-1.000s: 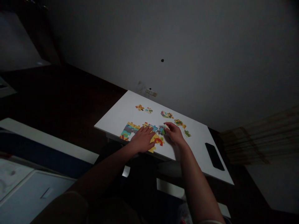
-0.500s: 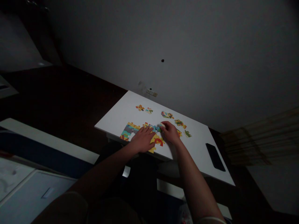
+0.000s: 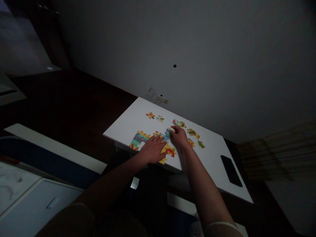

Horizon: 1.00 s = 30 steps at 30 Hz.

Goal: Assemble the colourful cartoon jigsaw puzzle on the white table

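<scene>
My left hand (image 3: 154, 149) lies flat with its fingers stretched out over a partly joined jigsaw puzzle (image 3: 141, 136) near the table's front edge. Yellow, red, teal and grey parts of the picture show around it. Just to the right, my right hand (image 3: 179, 136) pinches a blue-green puzzle piece (image 3: 170, 131) at the puzzle's upper right side. Whether that piece is fitted into its neighbours, I cannot tell. A yellow and red piece (image 3: 191, 143) lies partly hidden beside my right wrist.
Several loose pieces lie farther back on the white table (image 3: 128, 120), among them an orange piece (image 3: 150, 115), a pale green piece (image 3: 160, 118) and a green piece (image 3: 201, 144). A black phone-like slab (image 3: 231, 170) rests at the right end. Behind stands a wall with a socket (image 3: 162, 99).
My right hand and the pinched piece have shifted slightly up, away from the puzzle's lower part. My left hand stays flat on the puzzle. The whole view has moved a little.
</scene>
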Each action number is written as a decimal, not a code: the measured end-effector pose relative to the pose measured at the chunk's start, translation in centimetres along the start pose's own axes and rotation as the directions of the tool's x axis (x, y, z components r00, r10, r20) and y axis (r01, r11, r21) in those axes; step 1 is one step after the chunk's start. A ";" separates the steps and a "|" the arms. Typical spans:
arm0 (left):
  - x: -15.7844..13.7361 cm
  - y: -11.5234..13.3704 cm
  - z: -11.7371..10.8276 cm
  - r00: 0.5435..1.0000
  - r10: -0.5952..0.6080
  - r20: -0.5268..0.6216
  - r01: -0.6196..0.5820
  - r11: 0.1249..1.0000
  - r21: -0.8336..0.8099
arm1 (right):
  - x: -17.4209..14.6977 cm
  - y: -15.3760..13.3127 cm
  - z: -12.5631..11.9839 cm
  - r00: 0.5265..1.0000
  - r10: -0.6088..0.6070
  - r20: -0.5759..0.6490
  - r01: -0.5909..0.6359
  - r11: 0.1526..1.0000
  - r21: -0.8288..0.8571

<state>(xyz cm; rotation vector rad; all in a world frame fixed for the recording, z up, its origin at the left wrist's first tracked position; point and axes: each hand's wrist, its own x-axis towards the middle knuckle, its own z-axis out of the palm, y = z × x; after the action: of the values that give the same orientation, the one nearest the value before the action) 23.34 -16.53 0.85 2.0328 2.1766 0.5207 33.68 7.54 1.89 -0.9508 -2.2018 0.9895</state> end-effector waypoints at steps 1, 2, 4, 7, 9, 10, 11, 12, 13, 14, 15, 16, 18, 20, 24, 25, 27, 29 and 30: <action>0.0 0.0 0.0 1.000 0.000 0.000 0.000 1.000 0.003 | 0.0 0.1 0.2 1.000 0.006 -0.008 -0.006 1.000 0.012; 0.0 0.0 0.0 1.000 -0.001 0.002 0.001 1.000 0.004 | 0.0 0.2 0.3 1.000 0.017 -0.020 -0.016 0.999 0.028; 0.0 0.1 -0.1 1.000 -0.004 0.008 0.004 1.000 -0.001 | -0.1 0.5 0.7 0.998 0.044 -0.044 -0.041 0.997 0.062; 0.0 0.1 -0.1 1.000 -0.006 0.006 0.006 1.000 -0.018 | -0.8 0.9 1.1 0.997 0.064 -0.049 -0.059 0.994 0.092; 0.0 0.1 -0.1 1.000 -0.009 0.005 0.009 0.999 -0.031 | -1.3 0.9 1.2 0.998 0.053 -0.035 -0.050 0.995 0.082; 0.0 0.1 -0.1 1.000 -0.008 0.003 0.008 0.999 -0.038 | -1.5 0.9 1.1 0.999 0.043 -0.027 -0.041 0.997 0.066; 0.0 0.1 0.0 1.000 -0.007 0.001 0.007 0.999 -0.045 | -1.7 0.8 1.0 0.999 0.031 -0.019 -0.031 0.999 0.045; 0.0 0.0 0.1 1.000 -0.005 0.000 0.005 0.999 -0.049 | -1.8 0.7 0.9 1.000 0.020 -0.012 -0.020 1.000 0.023; 0.0 0.0 0.2 1.000 -0.005 0.000 0.005 0.999 -0.051 | -1.9 0.7 0.7 1.000 0.011 -0.006 -0.011 1.000 0.003; 0.0 0.0 0.3 1.000 -0.003 0.001 0.003 0.999 -0.049 | -1.9 0.6 0.6 1.000 0.004 -0.002 -0.004 1.000 -0.014; 0.0 -0.1 0.4 1.000 -0.002 0.002 0.002 0.999 -0.046 | -1.9 0.5 0.5 1.000 0.000 0.001 0.000 1.000 -0.027; 0.0 -0.1 0.4 1.000 -0.002 0.003 0.002 0.999 -0.044 | -1.8 0.5 0.4 1.000 -0.001 0.003 0.001 0.999 -0.037; 0.1 -0.1 0.5 1.000 0.000 0.004 0.000 0.999 -0.043 | -1.7 0.5 0.4 1.000 0.002 0.001 -0.002 0.999 -0.049; 0.1 -0.1 0.6 1.000 -0.002 0.005 0.002 0.999 -0.044 | -1.6 0.6 0.5 1.000 0.010 -0.010 -0.010 0.999 -0.050; 0.2 -0.3 0.8 1.000 0.000 0.000 0.000 1.000 -0.028 | -1.7 1.0 0.6 0.997 0.045 -0.054 -0.046 0.999 -0.011; 0.2 -0.3 0.8 1.000 0.001 -0.004 -0.001 1.000 -0.025 | -1.8 1.1 0.5 0.996 0.055 -0.069 -0.055 0.998 0.004; 0.2 -0.3 0.7 1.000 0.006 -0.011 -0.006 1.000 -0.025 | -2.3 1.3 0.3 0.993 0.071 -0.092 -0.068 0.997 0.029; 0.2 -0.2 0.5 1.000 0.006 -0.004 -0.006 1.000 -0.028 | -2.9 1.3 0.1 0.993 0.077 -0.088 -0.072 0.996 0.059; 0.2 -0.2 0.3 1.000 0.004 0.004 -0.003 1.000 -0.029 | -3.2 1.2 0.0 0.995 0.078 -0.066 -0.072 0.994 0.086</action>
<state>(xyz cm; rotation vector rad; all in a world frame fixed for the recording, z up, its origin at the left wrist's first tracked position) 23.25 -16.33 0.49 2.0219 2.1510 0.5445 36.07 5.63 0.33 -1.0201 -2.0645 1.0583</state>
